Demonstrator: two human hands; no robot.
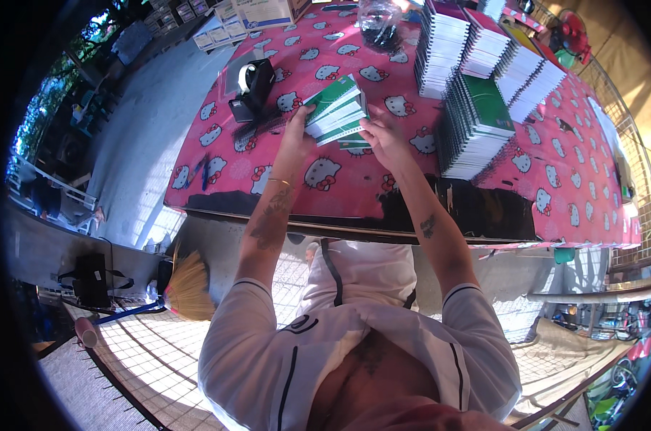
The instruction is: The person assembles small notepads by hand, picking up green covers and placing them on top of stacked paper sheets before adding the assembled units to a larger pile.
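Note:
My left hand (301,126) grips the left side of a fanned bundle of green-covered notebook sheets (338,111), its edge lined with punched holes. On the bundle's right side my right hand (384,138) is closed, thumb and fingers at the edge. Green and white layers are spread apart between the two hands, above the table. Part of another green-covered piece (356,143) shows under the bundle; how it lies is partly hidden. To the right stands a pile of green spiral notebooks (476,129) with black wire bindings.
The table (225,169) has a pink patterned cover, torn dark at the front edge. A black tape dispenser (254,90) stands left, with black wire bindings (256,128) beside it and blue pens (205,172) nearer. Further back are spiral notebook stacks (444,47) and a clear plastic bag (380,27).

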